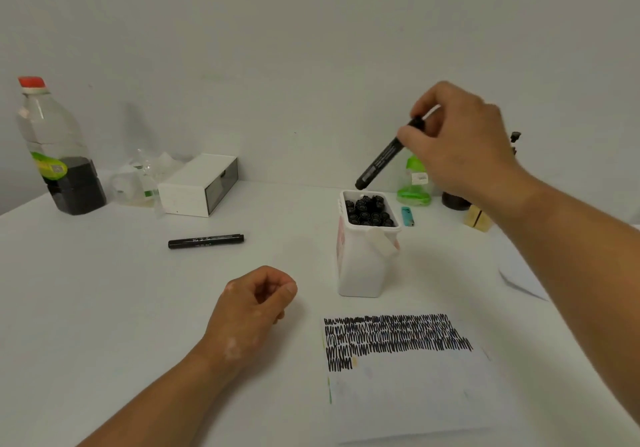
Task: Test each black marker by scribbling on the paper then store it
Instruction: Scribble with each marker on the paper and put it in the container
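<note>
Fingers of the right hand pinch a slim black plastic marker by its upper end, tilted, its lower end hanging just above the far rim of a tall white plastic tub packed with upright black markers; the left hand rests on the white table, loosely curled, grasping nothing; another black marker lies flat further left; near right, a white paper sheet bears rows of black scribble.
</note>
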